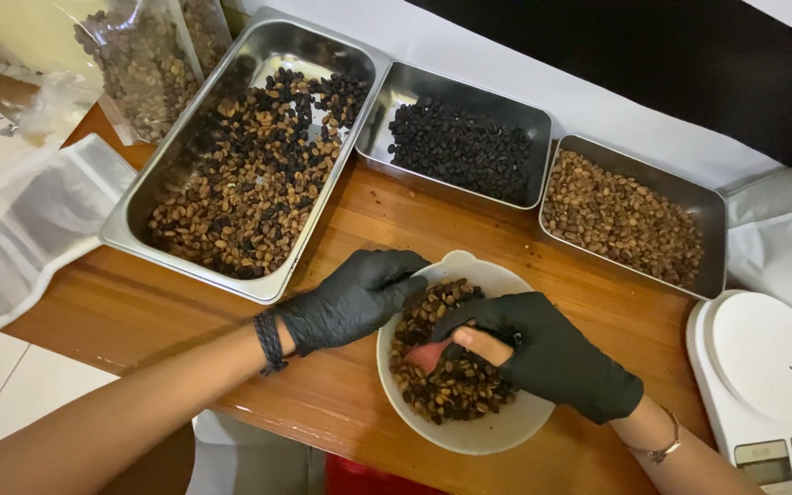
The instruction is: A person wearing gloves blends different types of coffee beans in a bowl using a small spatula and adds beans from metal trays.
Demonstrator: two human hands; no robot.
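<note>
The wooden worktop carries everything, and the biggest thing on it is the long steel tray at the upper left, holding a mixed bed of light brown and near-black coffee beans. To its right stand two smaller steel trays side by side, touching or nearly so: the middle tray holds only the dark beans, the right tray only the pale brown ones. A white kitchen scale sits at the right edge, and clear plastic bags lie off the left end, one further back still filled with beans. Nearest the person is the white bowl, part filled with mixed beans. The left hand, in a black glove, rests over the bowl's left rim with its fingers curled down onto the beans; whether they pinch any I cannot tell. The right hand, also gloved, reaches into the bowl from the right, its fingers bent and closed loosely among the beans, with one bare fingertip showing through a torn glove. To sort well here, I judge it best to spread the beans thin, take few at a time by colour, and keep the bowl steadied with the left hand so nothing spills over the rim.
</note>
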